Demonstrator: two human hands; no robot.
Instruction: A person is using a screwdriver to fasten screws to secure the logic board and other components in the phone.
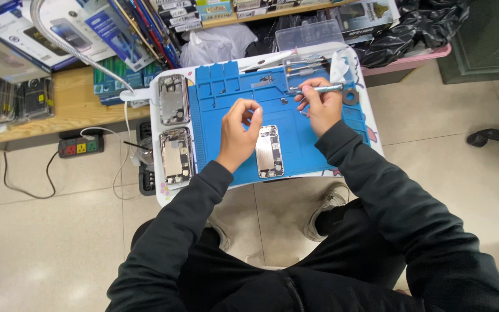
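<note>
- The blue mat covers a small white table, and every place below is given from it.
- An opened phone lies face down on the mat's near middle, metal insides showing.
- The left hand hovers above the mat just left of the phone, thumb and forefinger curled into a pinch; what they hold is too small to tell.
- The right hand is over the mat's right part, fingers closed around a silver screwdriver lying crosswise.
- Two more phone shells rest off the mat's left edge, one behind the other.
- A clear tool case sits at the mat's far right corner.
- A power strip lies on the floor, well left of the mat.
</note>
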